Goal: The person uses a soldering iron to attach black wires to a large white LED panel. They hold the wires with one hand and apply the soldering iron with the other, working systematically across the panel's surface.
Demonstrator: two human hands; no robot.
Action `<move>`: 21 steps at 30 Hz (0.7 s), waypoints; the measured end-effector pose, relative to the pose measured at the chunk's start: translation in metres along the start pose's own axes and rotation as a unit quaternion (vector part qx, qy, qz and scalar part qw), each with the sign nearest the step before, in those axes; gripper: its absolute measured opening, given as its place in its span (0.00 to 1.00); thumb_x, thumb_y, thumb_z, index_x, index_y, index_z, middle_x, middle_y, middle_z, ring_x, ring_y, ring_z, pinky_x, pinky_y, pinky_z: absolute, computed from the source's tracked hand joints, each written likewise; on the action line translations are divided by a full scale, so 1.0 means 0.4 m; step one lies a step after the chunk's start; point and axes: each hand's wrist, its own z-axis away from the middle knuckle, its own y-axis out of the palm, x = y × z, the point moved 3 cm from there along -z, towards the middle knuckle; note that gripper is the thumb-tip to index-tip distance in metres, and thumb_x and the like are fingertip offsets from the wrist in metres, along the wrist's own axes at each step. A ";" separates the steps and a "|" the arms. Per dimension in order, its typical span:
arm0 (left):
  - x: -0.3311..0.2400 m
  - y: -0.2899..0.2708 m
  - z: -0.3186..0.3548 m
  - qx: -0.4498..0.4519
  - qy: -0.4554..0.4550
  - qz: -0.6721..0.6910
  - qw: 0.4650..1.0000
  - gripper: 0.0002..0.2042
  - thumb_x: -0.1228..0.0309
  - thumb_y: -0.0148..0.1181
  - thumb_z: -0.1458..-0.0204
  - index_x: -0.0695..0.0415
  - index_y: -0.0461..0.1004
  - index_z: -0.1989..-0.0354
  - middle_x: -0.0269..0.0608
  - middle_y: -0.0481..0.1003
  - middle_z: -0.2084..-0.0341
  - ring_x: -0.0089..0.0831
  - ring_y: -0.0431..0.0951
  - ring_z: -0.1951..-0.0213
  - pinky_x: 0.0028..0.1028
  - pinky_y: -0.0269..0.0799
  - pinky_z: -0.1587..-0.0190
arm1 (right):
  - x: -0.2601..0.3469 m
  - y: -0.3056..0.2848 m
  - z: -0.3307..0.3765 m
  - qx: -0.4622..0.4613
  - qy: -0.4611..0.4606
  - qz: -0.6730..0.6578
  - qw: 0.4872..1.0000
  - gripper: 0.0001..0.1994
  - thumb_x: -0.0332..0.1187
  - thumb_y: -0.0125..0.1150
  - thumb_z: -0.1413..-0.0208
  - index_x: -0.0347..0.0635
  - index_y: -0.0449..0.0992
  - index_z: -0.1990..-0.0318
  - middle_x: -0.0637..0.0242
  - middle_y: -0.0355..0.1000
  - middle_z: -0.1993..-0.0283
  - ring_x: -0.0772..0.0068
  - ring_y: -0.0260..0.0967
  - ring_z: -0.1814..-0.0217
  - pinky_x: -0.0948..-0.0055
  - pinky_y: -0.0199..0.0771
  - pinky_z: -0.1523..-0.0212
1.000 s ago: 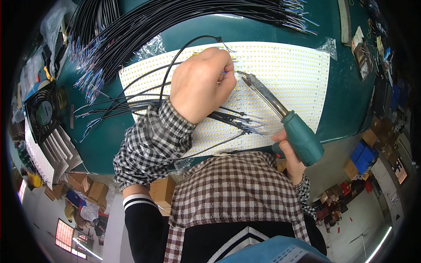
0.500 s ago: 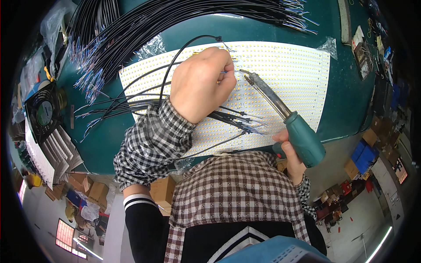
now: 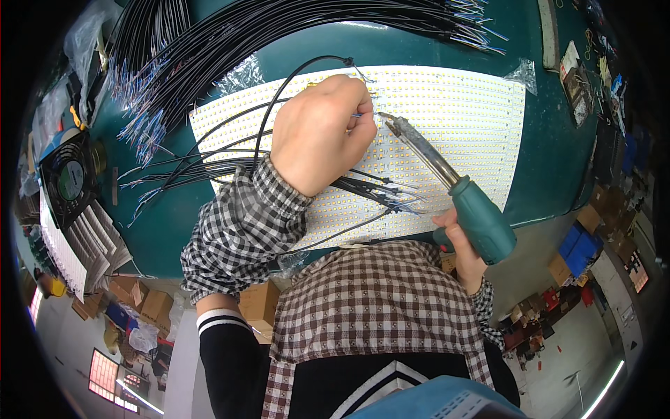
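Observation:
My left hand (image 3: 317,133) rests above a white LED board (image 3: 467,133), its thumb and fingertips pinched on the thin wire (image 3: 356,116) of a black cable. My right hand (image 3: 466,253) is closed around the green handle of a soldering iron (image 3: 481,222). The iron's dark tip points left, just right of the pinched fingertips, at the board's surface. Whether tip and wire touch is too small to tell. Several black cables (image 3: 359,187) with bare coloured ends lie across the board beneath my left wrist. One more cable (image 3: 296,73) arches up over the board's far edge.
A thick bundle of black cables (image 3: 279,31) lies along the far side of the green table (image 3: 164,241). At the left stand a black fan (image 3: 70,178) and a stack of white boards (image 3: 94,248). A metal box-like tool (image 3: 578,94) sits at the right.
The soldering iron has shifted slightly left and up, its tip now closer to my left fingertips. My left hand has stayed in place.

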 end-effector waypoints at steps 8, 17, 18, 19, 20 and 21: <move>0.000 -0.001 0.001 -0.001 0.000 -0.004 1.000 0.04 0.80 0.62 0.56 0.59 0.73 0.73 0.37 0.72 0.78 0.29 0.74 0.76 0.26 0.70 0.73 | 0.014 0.004 -0.003 0.010 -0.004 0.008 1.000 0.11 0.31 0.61 0.40 0.29 0.74 0.58 0.55 0.74 0.62 0.60 0.76 0.57 0.58 0.79 0.50; 0.002 0.002 0.000 0.001 0.000 -0.008 1.000 0.04 0.80 0.62 0.55 0.59 0.73 0.73 0.37 0.72 0.78 0.29 0.74 0.76 0.27 0.71 0.72 | -0.002 -0.001 0.001 -0.022 -0.027 -0.023 0.999 0.12 0.32 0.62 0.41 0.29 0.73 0.59 0.56 0.73 0.63 0.61 0.74 0.60 0.57 0.80 0.52; 0.002 0.001 0.000 0.001 -0.001 -0.011 1.000 0.04 0.80 0.62 0.55 0.59 0.73 0.73 0.37 0.72 0.78 0.29 0.74 0.76 0.27 0.71 0.72 | 0.001 -0.002 -0.002 -0.014 -0.033 -0.013 0.999 0.12 0.33 0.62 0.40 0.29 0.73 0.59 0.56 0.73 0.63 0.61 0.74 0.60 0.57 0.80 0.52; 0.002 0.000 0.001 0.000 -0.001 -0.013 1.000 0.04 0.80 0.62 0.55 0.59 0.73 0.73 0.37 0.72 0.78 0.29 0.74 0.76 0.27 0.71 0.72 | 0.004 -0.001 -0.004 -0.006 -0.039 -0.003 0.999 0.12 0.33 0.62 0.40 0.29 0.73 0.59 0.56 0.73 0.63 0.61 0.74 0.60 0.57 0.80 0.52; 0.002 0.000 0.002 0.000 -0.003 -0.009 1.000 0.04 0.80 0.62 0.55 0.59 0.73 0.73 0.37 0.72 0.78 0.29 0.74 0.76 0.27 0.70 0.72 | 0.006 -0.001 -0.005 -0.003 -0.042 -0.010 0.999 0.12 0.33 0.62 0.40 0.29 0.73 0.59 0.55 0.73 0.63 0.61 0.74 0.60 0.57 0.80 0.53; 0.002 0.001 0.001 0.001 -0.003 -0.006 1.000 0.04 0.80 0.62 0.55 0.59 0.73 0.73 0.37 0.72 0.78 0.29 0.74 0.76 0.27 0.70 0.72 | 0.008 -0.001 -0.007 -0.001 -0.046 -0.017 0.999 0.12 0.33 0.62 0.40 0.30 0.73 0.60 0.55 0.73 0.63 0.61 0.74 0.61 0.58 0.80 0.53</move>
